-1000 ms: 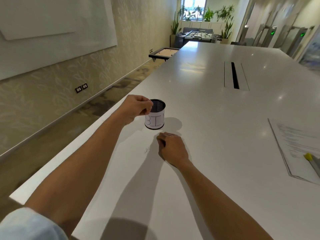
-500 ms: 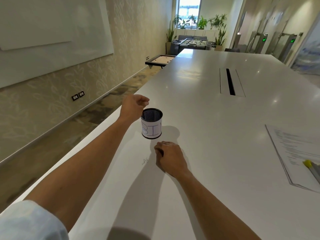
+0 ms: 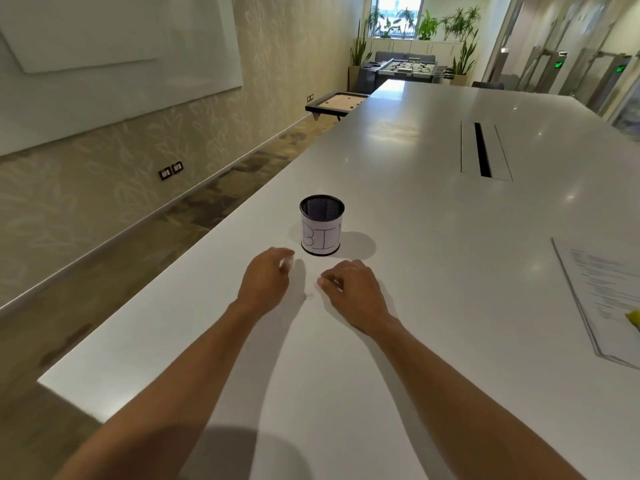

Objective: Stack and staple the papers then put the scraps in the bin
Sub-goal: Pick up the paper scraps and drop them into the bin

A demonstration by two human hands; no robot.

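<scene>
Both forearms stretched over the table (image 3: 398,209) toward twelve o'clock, left hand (image 3: 266,282) and right hand (image 3: 353,289) palm-down, fingers loosely curled, holding nothing, just short of the bin (image 3: 322,230).

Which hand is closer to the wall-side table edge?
The left hand. It lies on the wall side of the bin; the right hand sits toward the papers.

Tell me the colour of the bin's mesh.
Black mesh, white paper label; bin, head view.
</scene>
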